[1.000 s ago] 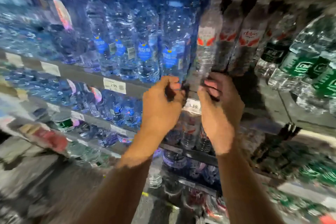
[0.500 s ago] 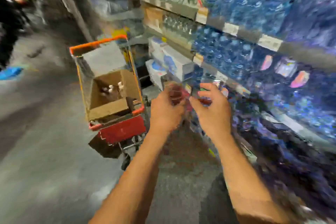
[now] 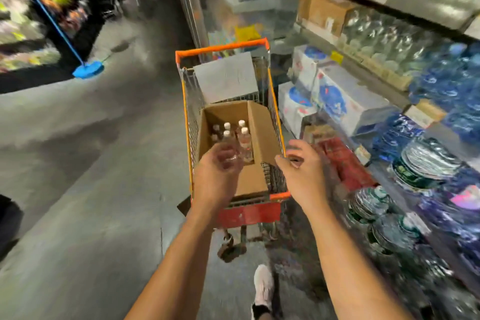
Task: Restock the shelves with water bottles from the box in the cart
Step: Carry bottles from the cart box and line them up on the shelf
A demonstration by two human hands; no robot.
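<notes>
The water bottles [image 3: 235, 135], white-capped, stand upright in the far-left part of the open cardboard box [image 3: 262, 135], which sits in the orange-rimmed cart [image 3: 222, 48] at about 12 o'clock from the person. The left hand [image 3: 217, 176] hovers over the box's near edge at 11 o'clock and the right hand [image 3: 302, 174] over the cart's right rim at 1 o'clock, each grip wide, fingers loosely spread, holding nothing. Shelves [image 3: 405, 5] of bottled water run along the 3 o'clock side, and a blue broom [image 3: 87, 69] stands at 10 o'clock.
</notes>
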